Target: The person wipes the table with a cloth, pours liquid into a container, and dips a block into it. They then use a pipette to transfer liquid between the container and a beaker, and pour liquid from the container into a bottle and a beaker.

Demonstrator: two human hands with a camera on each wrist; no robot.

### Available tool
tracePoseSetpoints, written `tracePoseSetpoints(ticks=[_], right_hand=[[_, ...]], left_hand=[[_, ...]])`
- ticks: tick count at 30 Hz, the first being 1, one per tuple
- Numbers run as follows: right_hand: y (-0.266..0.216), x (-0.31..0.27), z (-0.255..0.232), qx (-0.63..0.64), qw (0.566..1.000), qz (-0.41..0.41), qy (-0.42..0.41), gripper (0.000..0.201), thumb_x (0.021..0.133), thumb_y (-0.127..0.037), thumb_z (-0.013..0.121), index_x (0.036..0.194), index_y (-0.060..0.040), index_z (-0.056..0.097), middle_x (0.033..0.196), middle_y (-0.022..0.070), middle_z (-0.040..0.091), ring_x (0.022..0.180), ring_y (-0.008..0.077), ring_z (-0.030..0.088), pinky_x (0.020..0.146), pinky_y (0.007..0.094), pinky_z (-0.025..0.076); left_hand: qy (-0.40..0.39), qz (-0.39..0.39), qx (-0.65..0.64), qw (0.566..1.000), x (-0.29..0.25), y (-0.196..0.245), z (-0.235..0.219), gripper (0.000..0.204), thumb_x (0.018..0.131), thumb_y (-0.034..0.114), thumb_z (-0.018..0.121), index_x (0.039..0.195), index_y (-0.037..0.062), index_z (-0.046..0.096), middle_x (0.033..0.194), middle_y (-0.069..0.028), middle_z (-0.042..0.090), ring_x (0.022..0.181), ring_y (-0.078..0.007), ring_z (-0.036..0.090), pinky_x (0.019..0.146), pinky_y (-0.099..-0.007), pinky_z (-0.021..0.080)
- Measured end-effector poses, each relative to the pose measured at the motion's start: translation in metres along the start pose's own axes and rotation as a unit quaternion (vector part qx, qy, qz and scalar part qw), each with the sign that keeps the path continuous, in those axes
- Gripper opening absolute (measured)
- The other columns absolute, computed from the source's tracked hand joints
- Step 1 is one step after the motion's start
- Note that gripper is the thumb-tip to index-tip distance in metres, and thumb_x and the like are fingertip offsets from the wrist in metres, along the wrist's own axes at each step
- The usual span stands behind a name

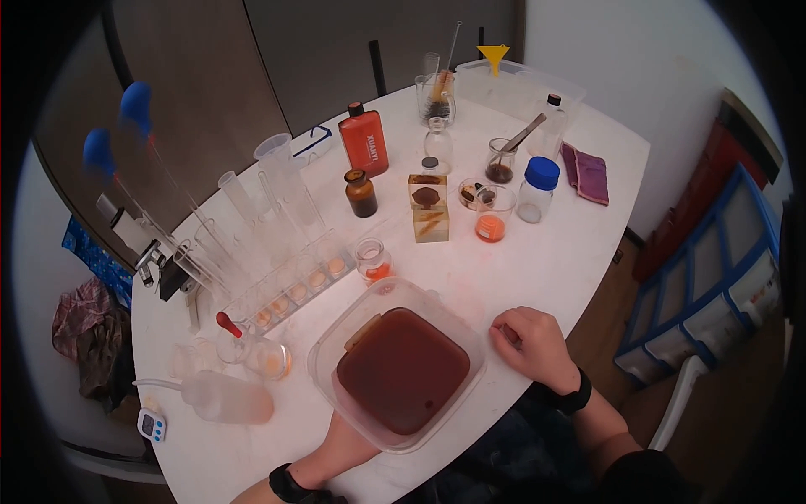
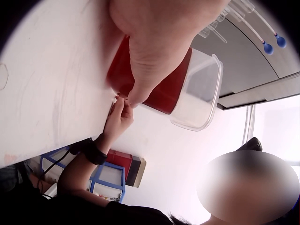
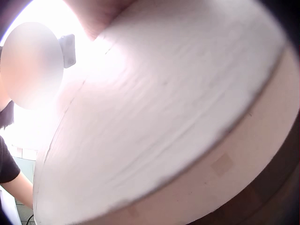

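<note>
A square clear plastic tub [image 1: 384,291] stands near the table's front edge, with dark red liquid [image 1: 403,370] in it. A tan strip shows along the tub's inner wall. My left hand [image 1: 353,438] grips the tub from its near left side. In the left wrist view, the thumb [image 2: 145,77] lies along the tub's wall; the other fingers are hidden. To the right of the tub, my right hand [image 1: 536,346] rests on the table by the edge, its fingers loosely curled. Just beyond the tub is a small jar [image 1: 374,259] with orange contents.
A clear rack [image 1: 295,294] with pale discs, a wash bottle [image 1: 227,397] and a red-bulbed dropper bottle [image 1: 228,323] stand left. Farther back are a red flask [image 1: 363,143], an amber bottle [image 1: 361,195], resin blocks [image 1: 431,225] and a blue-lidded jar [image 1: 537,191]. Tall tubes stand back left.
</note>
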State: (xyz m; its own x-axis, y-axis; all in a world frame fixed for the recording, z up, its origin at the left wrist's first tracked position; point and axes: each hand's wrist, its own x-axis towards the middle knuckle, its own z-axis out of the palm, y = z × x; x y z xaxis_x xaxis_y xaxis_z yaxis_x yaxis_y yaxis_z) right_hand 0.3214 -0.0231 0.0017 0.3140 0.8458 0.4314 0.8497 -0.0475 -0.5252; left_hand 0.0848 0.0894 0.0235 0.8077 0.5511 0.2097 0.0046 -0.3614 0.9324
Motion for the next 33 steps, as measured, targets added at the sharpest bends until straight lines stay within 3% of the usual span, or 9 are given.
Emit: tracePoseSetpoints(ticks=[6,8,13,15,16,17,18,19,33], right_hand=[[0.002,0.0,-0.001,0.004,1.0,-0.023,0.005,0.006,0.076,-0.007,0.062,0.076,-0.0031,0.058,0.057,0.0068,0.051,0.05,0.0205,0.053,0.047,0.0312,0.042],[0.002,0.0,-0.008,0.152,0.986,0.065,-0.018,0.003,0.078,-0.004,0.061,0.078,-0.002,0.058,0.059,0.0053,0.053,0.049,0.0133,0.051,0.046,0.0254,0.04],[-0.033,0.019,-0.077,0.037,0.96,-0.168,0.223,0.012,0.071,0.007,0.061,0.082,-0.0001,0.059,0.061,0.0053,0.054,0.05,0.0108,0.05,0.046,0.0222,0.038],[-0.049,0.01,-0.112,0.023,0.918,-0.288,0.273,0.022,0.08,-0.003,0.054,0.102,0.0023,0.052,0.076,0.0086,0.05,0.065,0.0158,0.041,0.059,0.0279,0.032],[-0.054,0.008,-0.128,0.017,0.885,-0.348,0.309,0.039,0.081,-0.02,0.066,0.11,-0.0007,0.049,0.071,0.0063,0.049,0.057,0.0148,0.044,0.052,0.0283,0.032],[-0.066,0.007,-0.148,-0.045,0.859,-0.411,0.303,0.046,0.084,-0.026,0.063,0.116,0.0001,0.044,0.067,0.0057,0.045,0.059,0.0153,0.043,0.053,0.0283,0.035],[-0.076,0.021,-0.199,-0.035,0.849,-0.522,0.072,0.067,0.082,-0.045,0.055,0.128,-0.0006,0.034,0.078,0.009,0.052,0.062,0.0204,0.053,0.053,0.0273,0.043],[-0.085,0.039,-0.232,-0.021,0.782,-0.601,-0.162,0.089,0.081,-0.064,0.046,0.139,-0.0013,0.023,0.089,0.0123,0.059,0.064,0.0254,0.063,0.052,0.0262,0.052],[-0.053,0.025,-0.205,0.041,0.863,-0.502,-0.028,0.064,0.082,-0.044,0.047,0.126,0.0007,0.033,0.083,0.0125,0.057,0.063,0.0231,0.057,0.053,0.0266,0.047]], left_hand=[[0.039,0.03,0.025,0.998,-0.004,-0.003,0.0,0.078,0.065,0.021,0.08,0.127,0.0026,0.036,0.124,-0.0135,0.046,0.112,-0.0241,0.048,0.092,-0.0349,0.041],[0.013,0.023,0.006,1.0,-0.002,0.007,-0.001,0.08,0.064,0.021,0.081,0.128,0.003,0.036,0.124,-0.0135,0.046,0.113,-0.024,0.048,0.093,-0.0352,0.041],[0.0,0.033,0.001,0.999,0.001,0.001,-0.003,0.082,0.063,0.021,0.082,0.128,0.0036,0.036,0.124,-0.0135,0.046,0.114,-0.0236,0.047,0.093,-0.0346,0.041],[-0.013,0.019,0.002,1.0,0.0,-0.004,-0.003,0.082,0.063,0.021,0.082,0.128,0.0037,0.036,0.125,-0.0136,0.045,0.114,-0.0237,0.047,0.093,-0.0346,0.041],[-0.014,0.018,0.008,1.0,-0.002,-0.007,-0.003,0.084,0.063,0.022,0.083,0.129,0.0036,0.035,0.126,-0.0138,0.045,0.115,-0.0243,0.046,0.094,-0.0352,0.04],[-0.012,0.016,0.016,1.0,-0.003,-0.009,-0.003,0.085,0.062,0.023,0.083,0.129,0.0035,0.034,0.127,-0.014,0.044,0.116,-0.0249,0.045,0.095,-0.0357,0.039],[-0.01,0.009,0.017,1.0,-0.004,-0.01,-0.003,0.085,0.062,0.023,0.083,0.129,0.0035,0.034,0.127,-0.014,0.044,0.116,-0.0249,0.045,0.095,-0.0357,0.039],[0.0,0.028,0.02,0.999,-0.004,-0.01,-0.002,0.087,0.062,0.024,0.083,0.13,0.0034,0.033,0.127,-0.0142,0.043,0.117,-0.0254,0.045,0.096,-0.0362,0.039],[0.016,0.023,0.012,1.0,-0.009,-0.016,-0.001,0.08,0.065,0.024,0.081,0.128,0.0027,0.037,0.125,-0.0139,0.046,0.114,-0.0247,0.047,0.093,-0.0357,0.04]])
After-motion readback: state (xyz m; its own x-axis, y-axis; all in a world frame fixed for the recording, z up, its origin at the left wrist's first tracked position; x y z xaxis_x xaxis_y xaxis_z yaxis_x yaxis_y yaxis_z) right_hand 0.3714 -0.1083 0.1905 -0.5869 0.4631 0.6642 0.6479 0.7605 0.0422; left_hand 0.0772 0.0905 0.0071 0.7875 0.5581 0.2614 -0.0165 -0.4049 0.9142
